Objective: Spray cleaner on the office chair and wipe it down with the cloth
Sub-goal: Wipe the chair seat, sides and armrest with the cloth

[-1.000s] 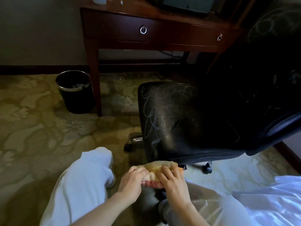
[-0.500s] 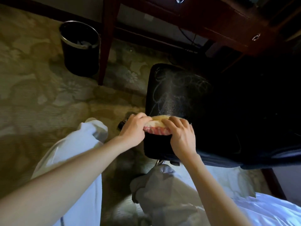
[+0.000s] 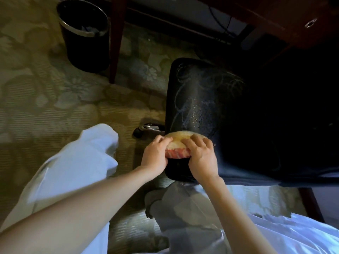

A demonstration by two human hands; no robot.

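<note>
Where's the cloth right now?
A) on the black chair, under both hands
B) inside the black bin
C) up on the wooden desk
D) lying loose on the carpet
A: the left hand and the right hand both grip the cloth against the near edge of the chair.

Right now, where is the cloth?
In the head view, the cloth sits low centre, on the near edge of the black office chair, gripped between the left hand and the right hand.
</note>
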